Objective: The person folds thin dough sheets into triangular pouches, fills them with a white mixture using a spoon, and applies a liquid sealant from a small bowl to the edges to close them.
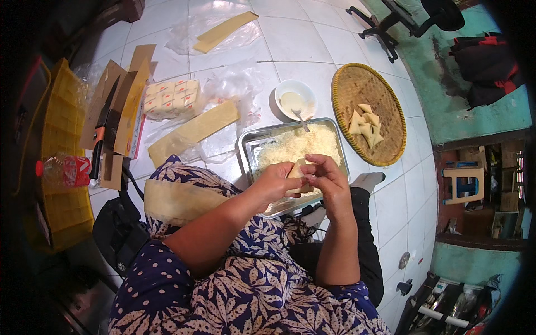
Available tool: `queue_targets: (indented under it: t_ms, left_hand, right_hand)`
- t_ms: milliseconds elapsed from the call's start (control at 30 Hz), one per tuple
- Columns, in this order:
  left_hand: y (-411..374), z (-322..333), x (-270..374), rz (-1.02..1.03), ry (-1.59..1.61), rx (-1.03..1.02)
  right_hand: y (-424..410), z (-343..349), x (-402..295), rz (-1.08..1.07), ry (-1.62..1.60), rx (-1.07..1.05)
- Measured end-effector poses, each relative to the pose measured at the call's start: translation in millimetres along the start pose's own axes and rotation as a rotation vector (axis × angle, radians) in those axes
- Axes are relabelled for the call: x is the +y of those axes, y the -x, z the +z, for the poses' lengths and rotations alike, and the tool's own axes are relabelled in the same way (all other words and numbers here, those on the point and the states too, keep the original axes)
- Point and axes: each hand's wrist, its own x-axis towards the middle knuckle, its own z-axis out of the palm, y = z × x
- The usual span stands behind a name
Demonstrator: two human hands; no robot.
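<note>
My left hand [274, 184] and my right hand [331, 182] both grip a partly folded pastry wrapper [296, 172]. Fingers hide much of it, and its inside cannot be seen. Just beneath them lies a metal tray [247, 147] holding a heap of grated cheese or a similar pale shredded filling [293, 144]. Beyond the tray is a white bowl [310, 109] of pale paste with a metal spoon [299, 119] in it. Several folded triangular pastries [366, 125] rest on a round woven bamboo tray [385, 92] at the right. A strip of wrapper sheet [180, 201] drapes over my lap.
Stacked wrapper strips [197, 130] lie on plastic on the tiled floor, with another stack [226, 31] farther off. A wrapped block pack [171, 98] sits beside an open cardboard box [132, 109]. An orange-handled knife [99, 133] and plastic bottle [67, 169] are at the left.
</note>
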Motion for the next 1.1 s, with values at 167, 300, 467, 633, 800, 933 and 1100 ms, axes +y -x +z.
queue_targets:
  t_ms: [167, 300, 467, 633, 800, 933, 1100]
  left_hand:
    - [-5, -4, -4, 0.248, -1.009, 0.424]
    - [-18, -13, 2, 0.240, -1.086, 0.558]
    - [-29, -20, -4, 0.295, -0.147, 0.338]
    - [2, 4, 22, 0.009, 0.167, 0.057]
    - [22, 19, 24, 0.184, 0.071, -0.102]
    - [22, 16, 18, 0.259, -0.102, -0.088]
    - [24, 17, 18, 0.291, -0.025, -0.094]
  right_hand:
    - [-18, -31, 41, -0.440, 0.709, 0.306]
    - [-16, -22, 65, -0.362, 1.180, 0.303]
    - [-14, -18, 83, 0.150, 0.733, 0.072]
    - [-5, -17, 66, 0.396, -0.118, -0.305]
    - [17, -4, 40, 0.013, -0.792, -0.369]
    - [25, 12, 32, -0.066, -0.462, -0.047]
    - [25, 15, 35, -0.083, -0.400, 0.057]
